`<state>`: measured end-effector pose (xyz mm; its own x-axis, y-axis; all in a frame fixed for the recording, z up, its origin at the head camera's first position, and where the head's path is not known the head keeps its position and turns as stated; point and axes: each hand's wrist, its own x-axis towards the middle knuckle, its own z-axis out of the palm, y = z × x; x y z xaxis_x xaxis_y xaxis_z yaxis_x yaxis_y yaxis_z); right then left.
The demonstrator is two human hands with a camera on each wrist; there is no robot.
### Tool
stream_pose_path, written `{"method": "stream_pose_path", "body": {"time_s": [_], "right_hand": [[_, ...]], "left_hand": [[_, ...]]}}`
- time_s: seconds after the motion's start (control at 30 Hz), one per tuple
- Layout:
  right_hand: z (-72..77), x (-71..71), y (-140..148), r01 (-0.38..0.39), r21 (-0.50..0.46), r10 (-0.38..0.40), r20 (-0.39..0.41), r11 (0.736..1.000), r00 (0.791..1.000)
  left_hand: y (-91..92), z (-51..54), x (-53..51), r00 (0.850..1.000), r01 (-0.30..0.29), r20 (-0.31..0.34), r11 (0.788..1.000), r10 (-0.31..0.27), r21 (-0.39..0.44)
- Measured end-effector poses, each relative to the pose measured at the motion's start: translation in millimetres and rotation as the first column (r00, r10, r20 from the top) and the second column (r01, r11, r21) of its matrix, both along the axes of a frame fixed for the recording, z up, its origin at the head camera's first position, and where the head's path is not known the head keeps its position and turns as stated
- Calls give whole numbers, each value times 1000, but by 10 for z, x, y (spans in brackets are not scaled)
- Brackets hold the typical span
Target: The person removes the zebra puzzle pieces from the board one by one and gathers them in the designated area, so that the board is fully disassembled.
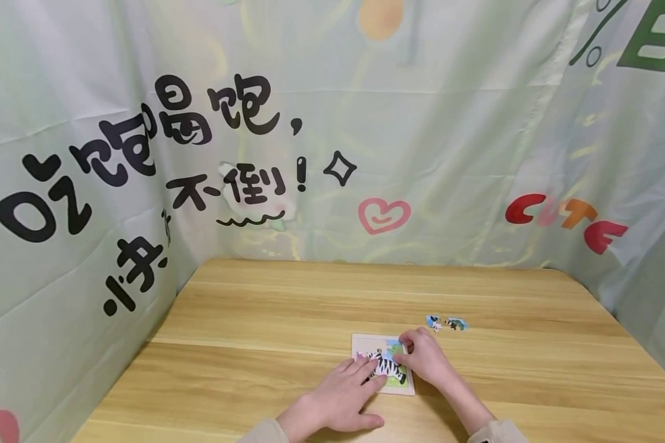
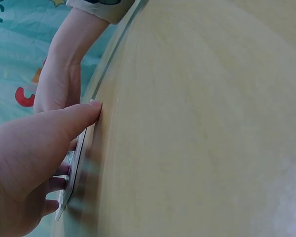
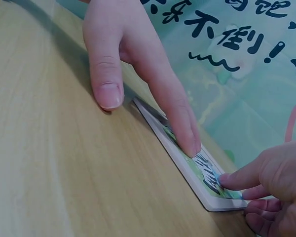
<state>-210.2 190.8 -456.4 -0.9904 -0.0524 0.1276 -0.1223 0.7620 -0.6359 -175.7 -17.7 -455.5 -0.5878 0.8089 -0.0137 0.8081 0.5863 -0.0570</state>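
1. Wood-grained and pale, the table (image 1: 255, 320) carries a small square puzzle board (image 1: 368, 344) with a light rim, lying near its front side, under and between the two hands.
2. Across the board runs a black-and-white zebra (image 1: 389, 368), with green and blue around it; the board's upper left area is plain beige.
3. Flat over the zebra rests the left hand (image 1: 346, 397), fingers straight and spread, grasping nothing. Its fingertips touch the picture, while its thumb points away from the board, over the table.
4. At the board's far right corner is the right hand (image 1: 428, 357), its fingers curled and its thumb on the picture. Whether it pinches a piece or the board itself, I cannot tell.
5. Just beyond that hand lie two loose pieces, well within the tabletop: a left piece (image 1: 433, 322) in blue, white and black, and a right piece (image 1: 457, 323) in darker colours with blue.
6. Light green fabric (image 1: 454, 154) hangs behind the table, printed with black characters (image 1: 183, 117) and a pink heart (image 1: 384, 216).
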Motion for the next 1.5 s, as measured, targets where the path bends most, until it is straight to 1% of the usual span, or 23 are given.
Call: {"method": "stream_pose_path", "body": {"time_s": [0.23, 0.57, 0.9, 1.07, 1.5], "right_hand": [[19, 17, -24, -8, 25, 9, -33, 1000, 999], [43, -11, -56, 6, 26, -6, 8, 1000, 1000], [64, -17, -63, 23, -14, -23, 40, 1000, 999], [66, -18, -77, 27, -35, -26, 38, 999, 999], [30, -45, -59, 48, -112, -45, 31, 993, 998]], "left_hand": [[1, -2, -5, 1000, 2, -3, 1000, -2, 5], [-12, -8, 0, 1000, 5, -1, 1000, -5, 12], [-20, -10, -3, 1000, 5, -1, 1000, -5, 13], [-24, -25, -7, 1000, 5, 2, 1000, -6, 19], [-24, -19, -2, 1000, 3, -2, 1000, -3, 12]]}}
